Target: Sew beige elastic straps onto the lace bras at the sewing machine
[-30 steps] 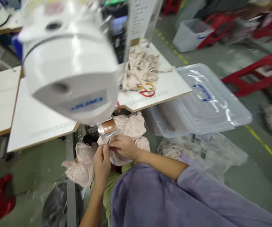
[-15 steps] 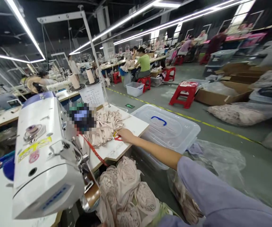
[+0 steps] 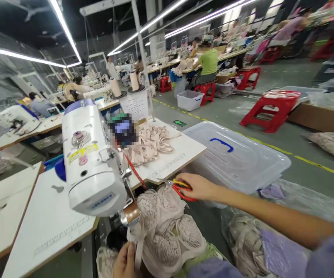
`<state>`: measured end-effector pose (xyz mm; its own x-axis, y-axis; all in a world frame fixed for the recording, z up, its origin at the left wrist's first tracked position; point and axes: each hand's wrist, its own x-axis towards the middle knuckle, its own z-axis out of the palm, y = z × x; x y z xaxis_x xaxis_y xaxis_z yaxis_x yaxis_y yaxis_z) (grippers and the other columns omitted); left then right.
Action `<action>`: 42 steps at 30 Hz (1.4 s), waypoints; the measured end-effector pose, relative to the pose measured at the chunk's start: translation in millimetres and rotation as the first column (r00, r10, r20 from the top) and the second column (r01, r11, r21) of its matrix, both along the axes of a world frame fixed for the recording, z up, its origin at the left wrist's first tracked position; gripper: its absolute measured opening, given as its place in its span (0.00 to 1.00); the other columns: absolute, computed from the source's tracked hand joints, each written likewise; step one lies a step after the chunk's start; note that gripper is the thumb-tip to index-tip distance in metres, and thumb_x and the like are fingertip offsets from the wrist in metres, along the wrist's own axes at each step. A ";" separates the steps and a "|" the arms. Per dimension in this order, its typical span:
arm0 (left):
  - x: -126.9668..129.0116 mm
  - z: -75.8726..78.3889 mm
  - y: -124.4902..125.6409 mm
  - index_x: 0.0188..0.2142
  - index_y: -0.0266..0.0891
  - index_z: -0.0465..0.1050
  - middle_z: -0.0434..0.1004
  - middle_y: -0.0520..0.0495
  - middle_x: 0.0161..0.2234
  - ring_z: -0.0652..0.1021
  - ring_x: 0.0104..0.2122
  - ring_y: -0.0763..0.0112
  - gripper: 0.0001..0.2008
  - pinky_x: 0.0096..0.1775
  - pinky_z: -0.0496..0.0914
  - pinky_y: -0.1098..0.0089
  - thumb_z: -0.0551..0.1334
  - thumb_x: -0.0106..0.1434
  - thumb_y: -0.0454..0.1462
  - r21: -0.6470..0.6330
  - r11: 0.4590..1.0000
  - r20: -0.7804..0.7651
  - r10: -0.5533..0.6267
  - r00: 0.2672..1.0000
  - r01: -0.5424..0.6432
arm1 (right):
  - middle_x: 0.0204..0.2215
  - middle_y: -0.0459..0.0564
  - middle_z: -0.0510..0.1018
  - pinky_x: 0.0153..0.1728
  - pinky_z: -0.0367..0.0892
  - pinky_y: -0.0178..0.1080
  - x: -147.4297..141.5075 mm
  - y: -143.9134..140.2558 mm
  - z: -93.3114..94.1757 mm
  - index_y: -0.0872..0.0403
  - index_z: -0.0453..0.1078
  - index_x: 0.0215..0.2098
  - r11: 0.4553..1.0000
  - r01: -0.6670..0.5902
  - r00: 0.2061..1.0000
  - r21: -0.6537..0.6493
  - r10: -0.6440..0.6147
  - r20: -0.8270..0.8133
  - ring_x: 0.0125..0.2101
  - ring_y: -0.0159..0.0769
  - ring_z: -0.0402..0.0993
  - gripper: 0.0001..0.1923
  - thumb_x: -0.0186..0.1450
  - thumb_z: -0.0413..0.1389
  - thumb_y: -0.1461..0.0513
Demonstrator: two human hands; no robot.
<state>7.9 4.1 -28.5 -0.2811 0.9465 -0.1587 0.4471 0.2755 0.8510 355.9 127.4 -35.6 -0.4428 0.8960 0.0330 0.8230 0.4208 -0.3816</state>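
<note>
My right hand (image 3: 197, 187) is closed around scissors (image 3: 178, 186) with red and yellow handles, held in the air off the table's front edge, blades pointing left. Low in the view, my left hand (image 3: 125, 260) pinches a beige strap (image 3: 138, 247) that hangs below the sewing machine's metal front end. Beige lace bras (image 3: 167, 243) lie heaped just right of this hand, partly over green cloth. The white sewing machine (image 3: 94, 166) stands above and left of my left hand. A pile of beige straps (image 3: 152, 144) rests on the white tabletop (image 3: 181, 150) behind it.
To the right stands a lidded clear plastic bin (image 3: 242, 154) with a blue handle. Plastic bags of beige pieces (image 3: 245, 239) lie below my right forearm. A red stool (image 3: 271, 110) stands farther back, and a person in green (image 3: 209, 61) sits at another table.
My right hand has drawn the scissors from the strap pile toward me, off the table edge. My left hand has come into view, holding a strap. The camera has turned left.
</note>
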 end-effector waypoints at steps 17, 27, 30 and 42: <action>1.3 -1.8 -17.0 0.42 0.40 0.78 0.79 0.49 0.34 0.75 0.32 0.69 0.13 0.35 0.71 0.71 0.60 0.66 0.44 -0.136 0.988 0.501 0.008 0.866 0.069 | 0.51 0.58 0.77 0.45 0.77 0.46 -117.2 -102.7 -25.6 0.54 0.66 0.57 0.952 -0.289 0.902 0.103 0.306 -0.303 0.49 0.46 0.77 0.19 0.69 0.57 0.60; -3.8 -0.8 -12.2 0.32 0.41 0.69 0.66 0.54 0.24 0.67 0.24 0.75 0.16 0.28 0.65 0.74 0.58 0.69 0.50 -0.160 0.984 0.464 0.008 0.886 0.075 | 0.46 0.51 0.80 0.32 0.74 0.39 -101.8 -106.1 -39.7 0.47 0.67 0.54 0.968 -0.221 0.885 -0.119 0.147 -0.442 0.37 0.39 0.79 0.18 0.66 0.58 0.60; -5.1 -2.4 -11.6 0.35 0.40 0.72 0.68 0.54 0.26 0.68 0.25 0.75 0.16 0.28 0.65 0.74 0.59 0.68 0.51 -0.156 0.984 0.473 0.001 0.881 0.083 | 0.47 0.53 0.78 0.37 0.74 0.42 -103.9 -111.2 -41.7 0.48 0.66 0.54 0.967 -0.225 0.868 -0.116 0.145 -0.475 0.41 0.43 0.78 0.23 0.61 0.61 0.60; -14.5 0.5 -6.8 0.36 0.39 0.76 0.77 0.50 0.31 0.74 0.32 0.70 0.14 0.36 0.67 0.73 0.58 0.69 0.45 -0.110 0.984 0.282 -0.105 0.954 0.141 | 0.46 0.52 0.79 0.38 0.74 0.41 -128.6 -97.3 -38.0 0.48 0.71 0.54 0.932 -0.290 0.826 -0.216 0.130 -0.548 0.38 0.39 0.77 0.19 0.64 0.61 0.59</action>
<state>-6.7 -2.8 -28.0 -0.0928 0.9379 -0.3342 0.2392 0.3468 0.9069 227.3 30.1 -73.6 -0.6100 0.7887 0.0759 0.3735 0.3708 -0.8503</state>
